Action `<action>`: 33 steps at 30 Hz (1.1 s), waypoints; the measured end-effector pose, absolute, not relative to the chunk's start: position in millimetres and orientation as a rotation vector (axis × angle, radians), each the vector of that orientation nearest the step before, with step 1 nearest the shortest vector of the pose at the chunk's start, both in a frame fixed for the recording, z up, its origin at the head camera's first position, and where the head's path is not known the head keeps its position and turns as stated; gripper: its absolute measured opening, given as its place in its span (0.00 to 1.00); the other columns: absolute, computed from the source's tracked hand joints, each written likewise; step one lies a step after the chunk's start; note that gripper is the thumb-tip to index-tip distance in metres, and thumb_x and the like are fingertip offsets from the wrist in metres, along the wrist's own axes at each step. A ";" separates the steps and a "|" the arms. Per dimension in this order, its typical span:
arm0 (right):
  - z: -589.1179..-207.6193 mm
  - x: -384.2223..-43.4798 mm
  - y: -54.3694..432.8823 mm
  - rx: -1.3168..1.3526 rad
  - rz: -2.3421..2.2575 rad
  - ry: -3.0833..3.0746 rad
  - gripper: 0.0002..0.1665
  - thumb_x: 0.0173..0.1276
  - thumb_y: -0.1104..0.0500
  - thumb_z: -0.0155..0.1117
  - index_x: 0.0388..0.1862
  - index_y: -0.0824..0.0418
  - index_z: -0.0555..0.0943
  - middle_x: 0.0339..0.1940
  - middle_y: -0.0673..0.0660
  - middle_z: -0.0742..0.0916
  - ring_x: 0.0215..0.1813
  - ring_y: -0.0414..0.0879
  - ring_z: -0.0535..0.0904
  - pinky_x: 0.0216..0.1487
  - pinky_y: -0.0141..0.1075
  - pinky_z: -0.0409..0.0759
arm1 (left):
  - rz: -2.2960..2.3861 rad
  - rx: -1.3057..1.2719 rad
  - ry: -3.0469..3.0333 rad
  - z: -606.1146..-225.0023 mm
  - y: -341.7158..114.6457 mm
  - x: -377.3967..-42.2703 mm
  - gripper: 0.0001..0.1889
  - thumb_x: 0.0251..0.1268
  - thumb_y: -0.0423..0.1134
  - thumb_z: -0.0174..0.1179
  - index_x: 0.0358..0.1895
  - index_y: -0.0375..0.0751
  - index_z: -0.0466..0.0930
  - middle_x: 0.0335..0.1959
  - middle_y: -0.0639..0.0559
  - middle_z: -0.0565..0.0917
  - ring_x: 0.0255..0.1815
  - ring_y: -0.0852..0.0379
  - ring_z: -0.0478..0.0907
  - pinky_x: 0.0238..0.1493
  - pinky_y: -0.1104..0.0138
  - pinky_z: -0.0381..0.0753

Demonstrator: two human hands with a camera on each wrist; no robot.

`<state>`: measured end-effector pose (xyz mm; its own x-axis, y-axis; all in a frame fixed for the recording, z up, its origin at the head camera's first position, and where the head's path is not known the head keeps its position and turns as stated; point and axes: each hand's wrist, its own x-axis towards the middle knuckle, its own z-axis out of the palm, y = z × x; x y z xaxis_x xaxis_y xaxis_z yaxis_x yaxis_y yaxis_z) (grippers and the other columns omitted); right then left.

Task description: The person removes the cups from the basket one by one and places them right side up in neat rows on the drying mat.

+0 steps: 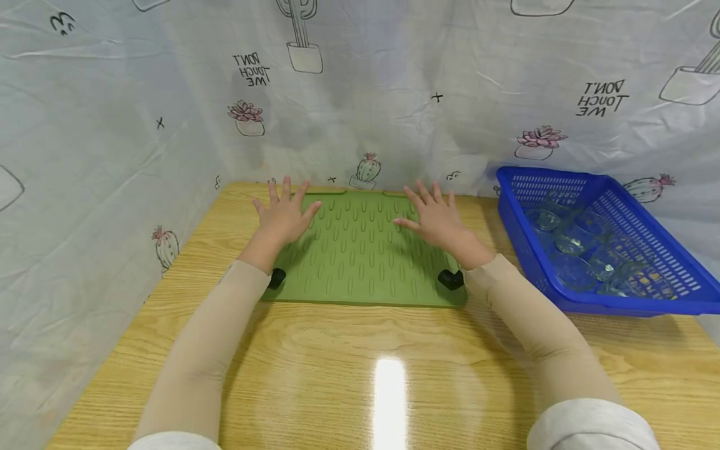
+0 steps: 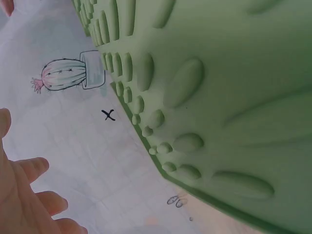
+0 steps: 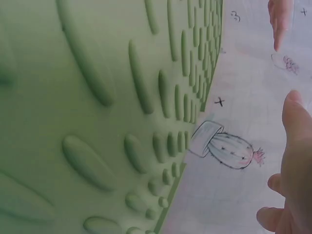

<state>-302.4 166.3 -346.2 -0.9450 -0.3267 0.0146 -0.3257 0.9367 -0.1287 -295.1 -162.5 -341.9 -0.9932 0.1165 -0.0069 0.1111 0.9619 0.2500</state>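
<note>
A green mat (image 1: 360,250) with rows of raised oblong ridges lies on the wooden table. Over its far left corner my left hand (image 1: 281,215) is held with fingers spread, gripping nothing. My right hand (image 1: 439,219) is spread the same way above the far right part of the mat. The left wrist view shows the left fingers (image 2: 34,168) apart from the ridged surface. In the right wrist view the right hand (image 3: 297,161) also appears clear of the mat, with part of the other hand (image 3: 279,19) beyond it.
To the right stands a blue plastic basket (image 1: 523,250) holding several clear glasses (image 1: 579,231). A sheet (image 1: 394,125) printed with cacti hangs behind the table (image 1: 315,362) and along its left side. Black wrist cameras (image 1: 450,279) sit under the wrists.
</note>
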 end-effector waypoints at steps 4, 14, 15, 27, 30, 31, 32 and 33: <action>-342.1 -294.8 164.6 -0.534 -0.200 3.072 0.53 0.76 0.28 0.49 0.87 0.51 0.44 0.86 0.63 0.46 0.83 0.66 0.32 0.76 0.67 0.31 | 0.390 0.187 3.088 -340.9 -163.8 -292.3 0.39 0.81 0.67 0.32 0.86 0.54 0.36 0.83 0.40 0.27 0.79 0.32 0.19 0.68 0.27 0.23; -340.0 -277.7 165.6 -0.612 -0.154 3.073 0.54 0.76 0.28 0.50 0.87 0.50 0.43 0.86 0.62 0.47 0.83 0.65 0.33 0.77 0.66 0.34 | 0.417 0.222 3.077 -342.7 -167.8 -282.7 0.39 0.82 0.66 0.33 0.86 0.56 0.35 0.84 0.41 0.29 0.80 0.34 0.19 0.70 0.28 0.24; -339.9 -275.2 165.5 -0.627 -0.147 3.074 0.54 0.76 0.28 0.50 0.87 0.50 0.43 0.86 0.62 0.47 0.83 0.65 0.33 0.77 0.66 0.35 | 0.413 0.225 3.077 -342.9 -168.4 -281.7 0.39 0.82 0.66 0.33 0.86 0.56 0.35 0.84 0.41 0.29 0.80 0.34 0.20 0.70 0.28 0.25; -336.8 -249.7 174.4 -0.743 -0.180 3.082 0.54 0.76 0.31 0.54 0.87 0.52 0.45 0.86 0.61 0.47 0.83 0.65 0.33 0.77 0.65 0.33 | 0.430 0.291 3.096 -339.9 -174.4 -265.2 0.40 0.81 0.68 0.34 0.86 0.57 0.37 0.84 0.42 0.29 0.81 0.33 0.23 0.70 0.26 0.31; -335.5 -244.1 179.6 -0.770 -0.203 3.080 0.53 0.76 0.33 0.57 0.87 0.53 0.46 0.86 0.61 0.47 0.83 0.66 0.35 0.77 0.65 0.34 | 0.437 0.313 3.100 -338.6 -176.3 -261.2 0.40 0.80 0.69 0.34 0.86 0.57 0.37 0.84 0.42 0.30 0.81 0.32 0.24 0.70 0.26 0.30; -335.0 -242.1 181.6 -0.777 -0.214 3.079 0.53 0.76 0.33 0.57 0.87 0.53 0.46 0.86 0.62 0.47 0.83 0.67 0.35 0.77 0.65 0.35 | 0.437 0.318 3.101 -338.3 -176.8 -259.8 0.40 0.80 0.69 0.34 0.86 0.57 0.38 0.84 0.42 0.30 0.81 0.32 0.24 0.70 0.26 0.30; -334.5 -240.2 183.6 -0.784 -0.233 3.075 0.53 0.76 0.33 0.57 0.87 0.53 0.47 0.86 0.62 0.47 0.83 0.67 0.36 0.77 0.65 0.35 | 0.439 0.323 3.100 -337.9 -177.4 -258.4 0.39 0.80 0.68 0.34 0.86 0.58 0.37 0.84 0.43 0.30 0.81 0.32 0.24 0.70 0.26 0.29; -334.2 -238.3 185.7 -0.787 -0.243 3.074 0.53 0.76 0.33 0.57 0.87 0.53 0.47 0.86 0.62 0.47 0.83 0.67 0.36 0.78 0.65 0.37 | 0.442 0.326 3.096 -337.5 -178.1 -257.2 0.39 0.81 0.68 0.35 0.86 0.58 0.37 0.84 0.43 0.29 0.81 0.32 0.24 0.70 0.26 0.29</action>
